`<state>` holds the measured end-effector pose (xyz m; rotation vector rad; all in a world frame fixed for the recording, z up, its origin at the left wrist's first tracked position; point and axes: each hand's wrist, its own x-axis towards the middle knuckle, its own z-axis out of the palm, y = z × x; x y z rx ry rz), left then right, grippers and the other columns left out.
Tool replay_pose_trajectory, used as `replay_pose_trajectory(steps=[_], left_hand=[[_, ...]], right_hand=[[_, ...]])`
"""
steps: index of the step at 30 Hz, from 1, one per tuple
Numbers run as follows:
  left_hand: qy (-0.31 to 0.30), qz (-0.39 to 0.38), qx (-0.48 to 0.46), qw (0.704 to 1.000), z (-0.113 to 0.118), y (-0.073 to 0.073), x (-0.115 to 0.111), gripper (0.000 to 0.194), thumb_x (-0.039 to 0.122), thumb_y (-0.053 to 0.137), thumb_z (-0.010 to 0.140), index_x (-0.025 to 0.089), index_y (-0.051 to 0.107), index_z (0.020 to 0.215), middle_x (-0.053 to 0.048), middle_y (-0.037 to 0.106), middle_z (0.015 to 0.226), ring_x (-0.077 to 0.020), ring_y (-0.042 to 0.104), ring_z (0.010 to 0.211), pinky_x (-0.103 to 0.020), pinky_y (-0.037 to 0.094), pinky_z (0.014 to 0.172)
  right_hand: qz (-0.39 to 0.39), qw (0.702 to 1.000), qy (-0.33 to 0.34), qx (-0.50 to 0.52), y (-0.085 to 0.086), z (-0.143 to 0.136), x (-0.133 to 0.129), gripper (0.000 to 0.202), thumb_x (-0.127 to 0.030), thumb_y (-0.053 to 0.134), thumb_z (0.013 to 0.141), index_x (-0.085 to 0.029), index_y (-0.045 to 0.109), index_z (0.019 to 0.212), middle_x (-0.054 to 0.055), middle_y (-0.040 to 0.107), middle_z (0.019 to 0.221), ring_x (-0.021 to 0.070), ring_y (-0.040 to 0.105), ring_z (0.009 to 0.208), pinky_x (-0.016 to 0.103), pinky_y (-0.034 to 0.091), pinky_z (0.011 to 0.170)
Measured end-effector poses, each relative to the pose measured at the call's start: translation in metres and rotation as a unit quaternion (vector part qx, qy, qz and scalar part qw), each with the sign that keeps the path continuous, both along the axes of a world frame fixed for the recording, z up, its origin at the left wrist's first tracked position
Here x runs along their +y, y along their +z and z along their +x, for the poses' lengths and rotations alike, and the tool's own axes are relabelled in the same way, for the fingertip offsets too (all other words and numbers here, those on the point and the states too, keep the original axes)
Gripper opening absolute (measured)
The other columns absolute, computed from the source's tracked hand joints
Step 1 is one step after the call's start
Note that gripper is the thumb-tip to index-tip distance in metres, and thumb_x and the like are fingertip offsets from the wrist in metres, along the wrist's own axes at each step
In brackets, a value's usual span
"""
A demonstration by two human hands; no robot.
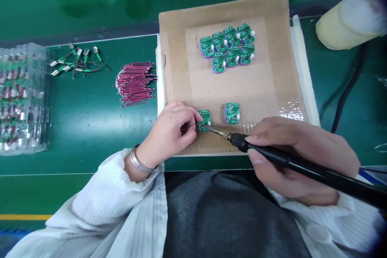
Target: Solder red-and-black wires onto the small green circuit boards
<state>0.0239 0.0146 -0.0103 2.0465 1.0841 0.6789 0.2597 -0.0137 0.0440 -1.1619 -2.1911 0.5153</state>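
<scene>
My left hand (173, 127) rests at the cardboard's lower left, thumb and index finger pinched at the left edge of a green circuit board (204, 117). A thin reddish wire seems to lie between those fingertips, mostly hidden. Held in my right hand (298, 153) is a black soldering iron (272, 155), pointing left, its metal tip on or just over the lower edge of that same board. Another green board (232, 113) lies a little to the right, touched by neither hand.
Several green boards (232, 55) sit in rows higher on the cardboard (175, 72). Left of it are a bundle of red and black wires (136, 84), small metal parts with wires (86, 53) and stacked clear trays (24, 100). A pale cylinder (350, 18) stands at upper right.
</scene>
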Motion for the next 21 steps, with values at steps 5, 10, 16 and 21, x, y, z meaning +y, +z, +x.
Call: replay_pose_trajectory(steps=[5, 10, 16, 21], left_hand=[[0.0, -0.001, 0.0, 1.0, 0.001, 0.0, 0.0, 0.019, 0.0, 0.058, 0.074, 0.017, 0.053, 0.067, -0.001, 0.073, 0.092, -0.0141, 0.058, 0.082, -0.033, 0.044, 0.085], [0.001, -0.003, 0.001, 1.0, 0.0, 0.0, 0.0, 0.018, 0.0, 0.057, 0.074, 0.016, 0.053, 0.067, -0.001, 0.073, 0.092, -0.0142, 0.059, 0.082, -0.033, 0.044, 0.085], [0.0, -0.005, 0.0, 1.0, 0.0, 0.0, 0.001, 0.019, 0.0, 0.057, 0.073, 0.017, 0.053, 0.067, -0.001, 0.073, 0.091, -0.0141, 0.059, 0.082, -0.033, 0.044, 0.085], [-0.001, -0.005, 0.0, 1.0, 0.0, 0.0, 0.001, 0.018, 0.0, 0.057, 0.073, 0.017, 0.053, 0.068, -0.001, 0.073, 0.092, -0.0141, 0.059, 0.082, -0.033, 0.044, 0.085]], right_hand=[[0.011, 1.0, 0.006, 0.005, -0.002, -0.004, 0.003, 0.018, -0.013, 0.059, 0.075, -0.025, 0.054, 0.088, 0.001, 0.067, 0.069, 0.0174, 0.069, 0.064, 0.027, 0.058, 0.055], [0.009, 1.0, 0.021, 0.016, -0.007, -0.005, 0.005, 0.019, -0.012, 0.06, 0.074, -0.023, 0.055, 0.088, 0.003, 0.067, 0.071, 0.0166, 0.069, 0.067, 0.027, 0.059, 0.06], [0.021, 0.999, 0.035, 0.011, -0.01, -0.002, 0.005, 0.02, -0.012, 0.061, 0.074, -0.023, 0.056, 0.089, 0.002, 0.068, 0.071, 0.0164, 0.069, 0.067, 0.026, 0.057, 0.056], [0.014, 0.999, 0.019, 0.029, -0.011, -0.003, 0.003, 0.02, -0.012, 0.061, 0.073, -0.024, 0.056, 0.089, 0.002, 0.067, 0.071, 0.0169, 0.069, 0.068, 0.028, 0.058, 0.059]])
